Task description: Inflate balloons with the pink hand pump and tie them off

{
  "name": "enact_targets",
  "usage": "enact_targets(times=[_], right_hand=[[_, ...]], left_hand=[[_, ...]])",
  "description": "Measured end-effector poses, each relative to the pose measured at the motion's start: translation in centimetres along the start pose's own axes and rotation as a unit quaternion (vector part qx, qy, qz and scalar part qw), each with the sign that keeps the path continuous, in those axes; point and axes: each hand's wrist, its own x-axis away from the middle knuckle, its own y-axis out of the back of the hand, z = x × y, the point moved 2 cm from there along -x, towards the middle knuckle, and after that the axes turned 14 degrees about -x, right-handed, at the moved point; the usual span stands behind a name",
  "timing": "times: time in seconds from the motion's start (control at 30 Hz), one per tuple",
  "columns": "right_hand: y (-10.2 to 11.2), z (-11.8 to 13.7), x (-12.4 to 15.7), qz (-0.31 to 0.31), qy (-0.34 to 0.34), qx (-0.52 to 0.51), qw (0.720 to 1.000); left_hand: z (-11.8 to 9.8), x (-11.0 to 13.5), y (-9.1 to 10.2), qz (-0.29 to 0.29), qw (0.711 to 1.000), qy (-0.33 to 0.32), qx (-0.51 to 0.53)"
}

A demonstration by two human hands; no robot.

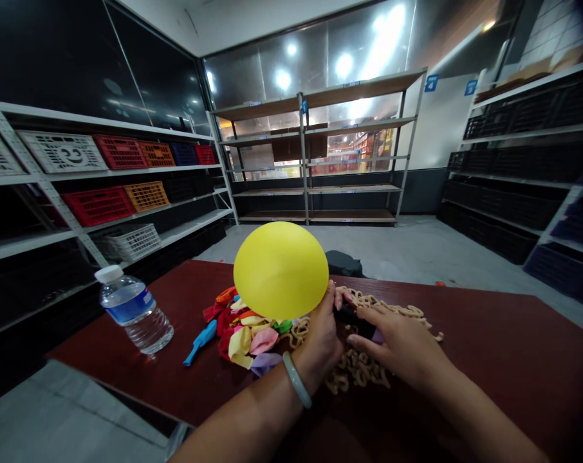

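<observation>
I see the left hand [320,334] with its fingers closed on the neck of the inflated yellow balloon [279,270], probably so that the air stays in. Just right of the balloon, the right hand [405,350] rests with fingers stretched open on tan loops [356,373] on the desk [489,347]. Flat balloons [243,337] lie under the yellow one.

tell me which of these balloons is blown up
The yellow balloon, held at its base by the left hand. It alone is round and full; those in the coloured pile beside it lie limp on the table.
</observation>
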Motion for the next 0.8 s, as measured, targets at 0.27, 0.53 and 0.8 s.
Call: enact_targets(times=[0.27,0.53,0.8], right_hand=[[0.0,0.4,-0.2,-0.005,-0.022,0.047,0.999],[1.6,-2.2,-0.3,-0.045,-0.070,0.134,0.988],[6.6,-12.9,1.8,-0.124,-0.271,0.150,0.943]], left_hand=[[0.2,-0.1,-0.1,-0.007,0.999,0.013,0.040],[-2.4,-2.1,2.5,-0.090,0.994,-0.023,0.061],[-1.5,-2.6,2.9,-0.041,0.999,-0.008,-0.002]])
